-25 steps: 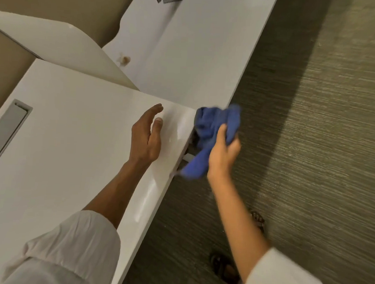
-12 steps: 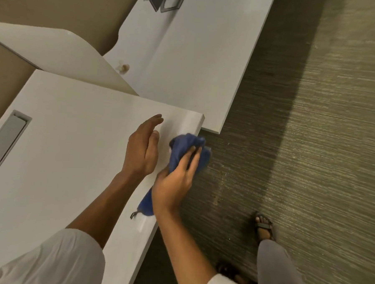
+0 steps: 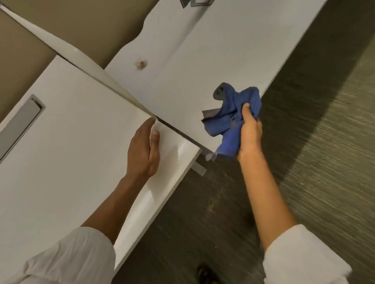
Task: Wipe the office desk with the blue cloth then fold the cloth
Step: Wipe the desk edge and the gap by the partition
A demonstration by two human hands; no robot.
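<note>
The blue cloth (image 3: 234,114) is bunched up in my right hand (image 3: 250,132), which holds it in the air past the near desk's far right corner, over the edge of the neighbouring desk. My left hand (image 3: 144,148) rests flat on the white office desk (image 3: 57,156) near that corner, fingers together, holding nothing. The cloth hangs in loose folds, with one end drooping below my fist.
A second white desk (image 3: 208,56) runs beyond a thin white divider panel (image 3: 63,48). A grey cable slot (image 3: 13,130) lies at the near desk's left. A small brown mark (image 3: 141,64) sits on the far desk. Grey-green carpet (image 3: 311,170) fills the right; a sandalled foot (image 3: 207,279) shows below.
My right hand swung the cloth from the near desk's front edge up and to the right, off the surface. The left hand stayed flat on the desk.
</note>
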